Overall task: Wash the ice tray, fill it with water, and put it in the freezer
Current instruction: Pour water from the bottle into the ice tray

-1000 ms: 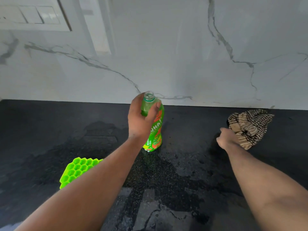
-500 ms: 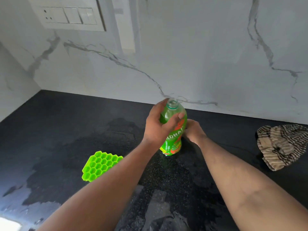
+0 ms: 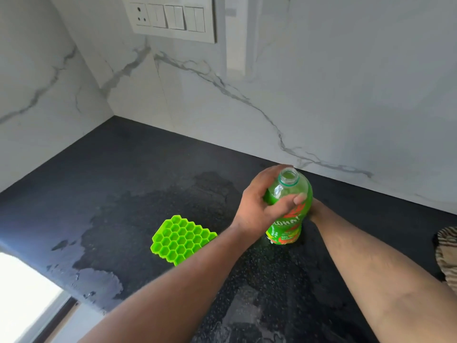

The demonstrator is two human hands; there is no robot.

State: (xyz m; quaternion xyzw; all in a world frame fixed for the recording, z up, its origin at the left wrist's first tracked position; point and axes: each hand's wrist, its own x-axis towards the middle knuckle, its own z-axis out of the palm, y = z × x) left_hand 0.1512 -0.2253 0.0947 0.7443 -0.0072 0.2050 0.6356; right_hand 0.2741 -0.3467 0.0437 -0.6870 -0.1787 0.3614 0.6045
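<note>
A lime-green honeycomb ice tray [image 3: 181, 240] lies flat on the wet black counter [image 3: 123, 174], partly behind my left forearm. Right of it stands an open green plastic bottle [image 3: 286, 226] with no cap and an orange label. My left hand [image 3: 259, 206] grips the bottle's upper part, thumb across the front. My right hand [image 3: 317, 209] sits against the bottle's right side; its fingers are hidden behind the bottle.
A striped cloth [image 3: 447, 253] lies at the right edge of the counter. Marble walls meet in a corner at the back left, with a switch panel [image 3: 173, 18] high up. The counter's front edge [image 3: 61, 285] runs at the lower left, with water pooled there.
My right hand left the striped cloth and came over to the bottle's right side. The view swung right and down, so the tray and bottle now sit further right. My left hand kept its grip.
</note>
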